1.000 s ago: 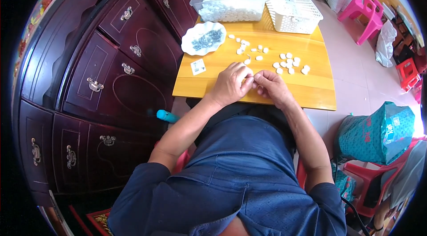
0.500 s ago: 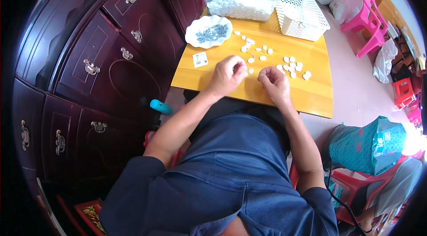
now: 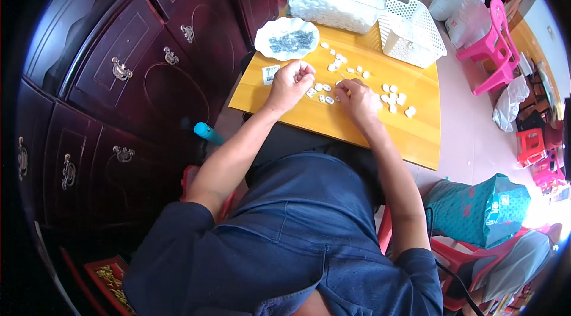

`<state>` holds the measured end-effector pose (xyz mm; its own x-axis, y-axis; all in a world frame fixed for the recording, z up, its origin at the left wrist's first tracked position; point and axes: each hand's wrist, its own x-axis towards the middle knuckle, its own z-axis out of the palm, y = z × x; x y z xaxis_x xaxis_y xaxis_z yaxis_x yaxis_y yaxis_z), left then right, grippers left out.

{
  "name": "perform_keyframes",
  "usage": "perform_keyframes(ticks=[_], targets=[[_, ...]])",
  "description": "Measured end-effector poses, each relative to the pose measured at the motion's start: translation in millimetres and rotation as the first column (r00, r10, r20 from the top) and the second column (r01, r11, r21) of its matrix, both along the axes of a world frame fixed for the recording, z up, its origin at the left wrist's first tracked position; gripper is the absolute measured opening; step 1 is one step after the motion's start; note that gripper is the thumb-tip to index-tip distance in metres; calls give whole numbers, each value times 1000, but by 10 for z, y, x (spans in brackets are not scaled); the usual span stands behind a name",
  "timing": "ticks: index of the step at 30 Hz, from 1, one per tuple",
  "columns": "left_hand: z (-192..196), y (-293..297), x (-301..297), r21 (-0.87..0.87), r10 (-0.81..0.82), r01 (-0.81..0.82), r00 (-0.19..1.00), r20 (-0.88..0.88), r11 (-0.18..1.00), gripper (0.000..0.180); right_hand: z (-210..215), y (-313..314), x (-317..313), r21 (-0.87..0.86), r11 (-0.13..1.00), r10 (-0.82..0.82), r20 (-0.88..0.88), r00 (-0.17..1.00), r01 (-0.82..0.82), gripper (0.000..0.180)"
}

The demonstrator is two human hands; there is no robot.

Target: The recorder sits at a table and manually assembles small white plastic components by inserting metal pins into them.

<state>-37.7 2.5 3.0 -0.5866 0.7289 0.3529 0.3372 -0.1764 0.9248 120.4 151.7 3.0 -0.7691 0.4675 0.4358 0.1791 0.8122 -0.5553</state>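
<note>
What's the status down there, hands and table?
Left hand curled, right hand flat, both on wooden table. Small white pieces scattered between and past them. White plate of dark bits beyond; nothing in the way.

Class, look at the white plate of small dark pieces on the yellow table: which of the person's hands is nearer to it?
The left hand. It sits just below the white plate, a short gap away. The right hand lies further right, among the small white pieces.
</note>
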Motion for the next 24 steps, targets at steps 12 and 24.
perform_keyframes(ticks=[12,24], targets=[[-117,17,-82,34,-17,13,992,125,999,6,-19,0,198,-57,997,-62,-30,998,60,13],[-71,-5,-7,-12,-62,65,981,186,998,6,61,-84,153,31,998,-51,39,998,50,16]])
